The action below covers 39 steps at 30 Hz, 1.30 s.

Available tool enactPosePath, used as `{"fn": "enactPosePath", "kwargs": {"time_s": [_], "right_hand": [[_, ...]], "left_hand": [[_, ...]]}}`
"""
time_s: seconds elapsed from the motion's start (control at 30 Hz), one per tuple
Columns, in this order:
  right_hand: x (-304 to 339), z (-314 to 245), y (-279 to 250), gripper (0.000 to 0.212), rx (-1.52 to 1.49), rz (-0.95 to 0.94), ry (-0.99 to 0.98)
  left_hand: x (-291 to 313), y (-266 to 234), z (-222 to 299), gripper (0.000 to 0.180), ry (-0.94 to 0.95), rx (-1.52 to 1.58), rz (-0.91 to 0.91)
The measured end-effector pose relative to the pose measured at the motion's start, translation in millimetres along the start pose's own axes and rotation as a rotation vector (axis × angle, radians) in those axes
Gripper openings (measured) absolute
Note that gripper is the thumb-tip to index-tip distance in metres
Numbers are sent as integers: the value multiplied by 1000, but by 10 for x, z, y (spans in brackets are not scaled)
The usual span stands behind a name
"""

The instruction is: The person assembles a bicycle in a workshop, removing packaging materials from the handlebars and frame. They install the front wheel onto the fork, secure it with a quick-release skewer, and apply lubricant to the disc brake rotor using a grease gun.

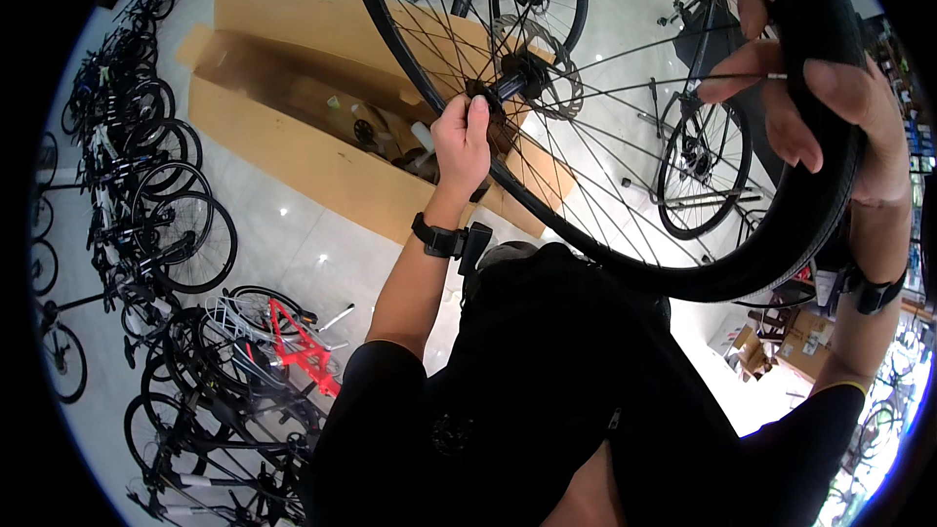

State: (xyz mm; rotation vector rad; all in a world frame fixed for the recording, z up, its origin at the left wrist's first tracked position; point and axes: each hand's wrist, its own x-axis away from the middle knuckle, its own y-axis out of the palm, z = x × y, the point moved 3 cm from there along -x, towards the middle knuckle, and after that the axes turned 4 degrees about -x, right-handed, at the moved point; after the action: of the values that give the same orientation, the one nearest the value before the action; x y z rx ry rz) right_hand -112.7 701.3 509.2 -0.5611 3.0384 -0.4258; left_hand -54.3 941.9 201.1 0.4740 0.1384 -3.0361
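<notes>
- Parked bicycles [117, 171] line the far left, with a red bicycle frame [310, 356] near them
- Open cardboard box [283, 161] lies on the floor, beyond the left hand [461, 146]
- Left hand pinches the near end of the hub [511, 85], thumb pressed to curled fingers
- Disc-brake bicycle wheel [712, 285] stands tilted between both hands, its brake rotor [575, 93] just right of the left grip
- Right hand [864, 127] clasps the tyre [820, 220] at the wheel's right side, fingers spread around it
</notes>
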Motion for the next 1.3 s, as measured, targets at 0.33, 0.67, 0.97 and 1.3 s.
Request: {"fn": "enactPosePath", "kwargs": {"time_s": [0.33, 0.67, 0.97, 1.3], "right_hand": [[-23, 53, -131, 67, 65, -52, 13], [37, -4, -54, 74, 73, -69, -3], [67, -17, 7, 79, 85, -49, -1], [90, 100, -101, 61, 43, -154, -83]], "left_hand": [[-48, -104, 150, 33, 202, -242, -51], [-222, -162, 18, 47, 690, -547, -46], [-235, -223, -8, 32, 717, -456, -126], [-362, -224, -41, 26, 856, -567, -149]]}}
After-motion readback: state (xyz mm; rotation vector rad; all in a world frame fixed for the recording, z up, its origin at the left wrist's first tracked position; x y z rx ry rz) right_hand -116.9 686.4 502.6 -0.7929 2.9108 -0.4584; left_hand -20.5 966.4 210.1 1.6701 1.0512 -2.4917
